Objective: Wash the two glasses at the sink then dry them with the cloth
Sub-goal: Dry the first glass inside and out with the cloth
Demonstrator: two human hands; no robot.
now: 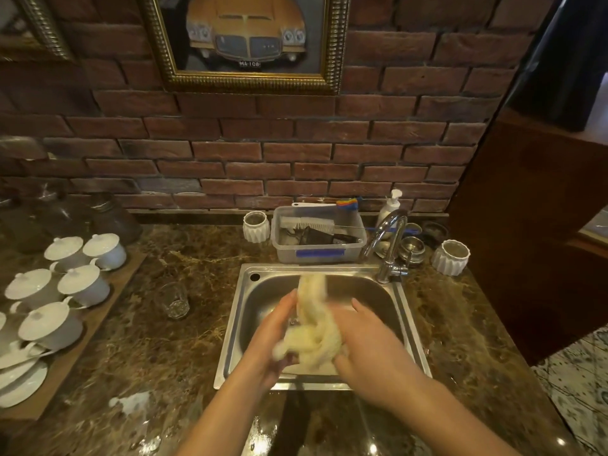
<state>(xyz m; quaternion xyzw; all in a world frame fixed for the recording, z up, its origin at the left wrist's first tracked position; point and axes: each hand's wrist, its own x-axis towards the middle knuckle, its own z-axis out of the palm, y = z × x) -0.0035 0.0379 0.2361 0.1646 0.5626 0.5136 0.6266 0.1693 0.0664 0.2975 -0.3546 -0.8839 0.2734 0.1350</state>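
Note:
Both my hands are over the steel sink (240, 324), wrapped around a pale yellow cloth (312, 327) that is blurred with motion. My left hand (273, 337) grips its left side and my right hand (365, 343) grips its right side. Whether a glass is inside the cloth is hidden. One clear glass (174, 301) stands upright on the marble counter left of the sink, apart from my hands. The curved tap (388, 245) rises at the sink's back right corner; I see no water running.
A clear tub with brushes (319, 238) sits behind the sink, flanked by two white ribbed jars (256, 227) (450, 257). A soap pump (390, 205) stands by the wall. Several white lidded cups (79, 284) fill a wooden tray at left. A wet patch (131, 401) lies near the counter front.

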